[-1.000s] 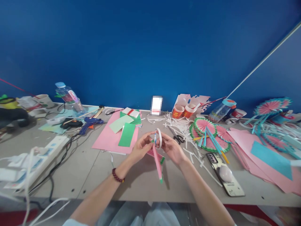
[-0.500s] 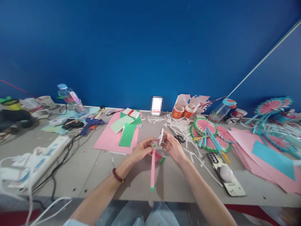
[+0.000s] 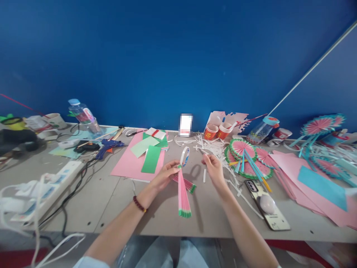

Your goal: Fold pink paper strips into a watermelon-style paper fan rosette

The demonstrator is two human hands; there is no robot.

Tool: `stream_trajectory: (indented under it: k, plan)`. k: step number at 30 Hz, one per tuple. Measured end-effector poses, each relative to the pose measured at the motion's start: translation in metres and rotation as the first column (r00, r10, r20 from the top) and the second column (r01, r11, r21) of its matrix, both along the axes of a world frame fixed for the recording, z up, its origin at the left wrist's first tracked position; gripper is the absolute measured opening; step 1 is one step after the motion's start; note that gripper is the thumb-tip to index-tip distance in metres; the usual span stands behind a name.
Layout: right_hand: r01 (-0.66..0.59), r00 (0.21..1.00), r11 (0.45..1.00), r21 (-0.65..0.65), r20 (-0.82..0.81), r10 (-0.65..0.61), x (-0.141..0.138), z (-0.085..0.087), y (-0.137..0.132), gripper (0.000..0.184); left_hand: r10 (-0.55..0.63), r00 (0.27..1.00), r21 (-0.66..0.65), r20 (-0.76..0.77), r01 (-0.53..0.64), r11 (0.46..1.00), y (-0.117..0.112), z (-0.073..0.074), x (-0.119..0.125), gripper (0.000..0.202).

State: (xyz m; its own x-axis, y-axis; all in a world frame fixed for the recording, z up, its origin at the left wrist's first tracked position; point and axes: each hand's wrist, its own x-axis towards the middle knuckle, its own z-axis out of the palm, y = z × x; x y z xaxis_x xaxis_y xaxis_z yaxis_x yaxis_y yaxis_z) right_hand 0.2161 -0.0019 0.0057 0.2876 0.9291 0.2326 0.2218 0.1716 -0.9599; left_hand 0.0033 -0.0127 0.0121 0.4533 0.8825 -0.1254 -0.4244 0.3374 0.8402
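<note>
My left hand (image 3: 165, 175) pinches the top of a folded pink paper fan with a green edge (image 3: 184, 199), which hangs down and spreads a little at its lower end. A white tape roll (image 3: 184, 156) stands just above the same fingertips, seemingly held by them. My right hand (image 3: 213, 167) is a short way to the right, apart from the roll. Its fingers are pinched together on something thin that I cannot make out. A second folded pink and green piece (image 3: 189, 184) lies on the table behind the fan. A small white strip (image 3: 204, 175) shows between the hands.
A phone (image 3: 266, 205) lies right of my right arm. Round watermelon-like fans (image 3: 245, 156), white paper scraps (image 3: 212, 147) and pink sheets (image 3: 306, 178) fill the right side. Green papers on pink sheets (image 3: 150, 158), paper cups (image 3: 212, 131), a glue gun (image 3: 107, 145), cables and a power strip (image 3: 55, 182) lie elsewhere.
My right hand has let go of the tape roll and moved right. The roll stays at my left fingertips. The folded fan has spread open at its lower end.
</note>
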Motion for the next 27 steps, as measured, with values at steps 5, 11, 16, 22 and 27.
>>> stream_trajectory:
  k: [5,11,16,22,27]
  plan:
    - [0.048,0.865,0.997,0.056,0.498,-0.069,0.025,-0.008,0.008,0.039,-0.012,1.0,0.039,-0.027,0.013,0.999,-0.004,0.003,-0.001,0.028]
    - [-0.092,0.886,0.988,0.122,0.464,0.025,0.016,-0.016,0.008,0.026,-0.049,0.997,0.122,-0.053,0.055,0.991,-0.007,0.004,-0.001,0.026]
    - [-0.336,0.939,0.942,0.004,-0.078,0.335,-0.005,-0.005,-0.001,0.029,-0.086,0.994,0.148,-0.063,0.094,0.984,-0.008,0.001,-0.001,0.027]
    - [-0.258,0.918,0.965,0.043,-0.3,0.259,-0.007,0.003,-0.008,0.025,-0.081,0.993,0.143,-0.082,0.092,0.985,-0.006,-0.003,0.001,0.042]
    - [-0.338,0.87,0.939,0.069,-0.358,0.339,-0.007,0.01,-0.015,0.021,0.048,0.995,0.144,-0.086,-0.035,0.989,-0.001,-0.006,0.0,0.06]
